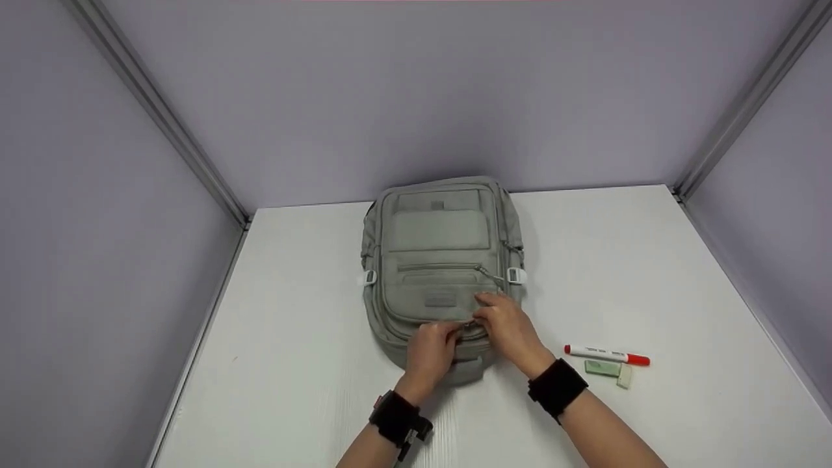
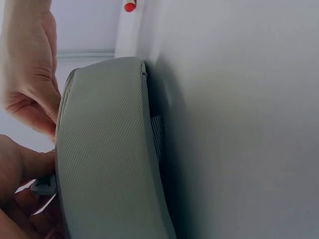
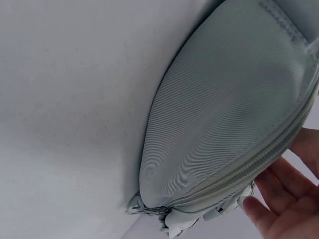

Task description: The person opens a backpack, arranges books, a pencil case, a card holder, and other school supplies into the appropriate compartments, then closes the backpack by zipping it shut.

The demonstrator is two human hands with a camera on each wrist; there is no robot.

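A grey-green backpack (image 1: 439, 260) lies flat on the white table (image 1: 650, 260), its top end toward me. My left hand (image 1: 434, 348) is at that near end, and its thumb and fingers pinch a grey zipper pull (image 2: 44, 186). My right hand (image 1: 504, 325) rests beside it on the bag's front panel, with its fingertips (image 3: 259, 209) touching the fabric by the zipper line (image 3: 239, 172). In the left wrist view the backpack's side (image 2: 104, 149) fills the middle. More zipper pulls (image 3: 149, 209) hang at the bag's edge in the right wrist view.
A red-capped white marker (image 1: 608, 355), a green eraser (image 1: 601, 368) and a small pale piece (image 1: 624, 376) lie on the table right of my right wrist. Lilac walls close the table on three sides.
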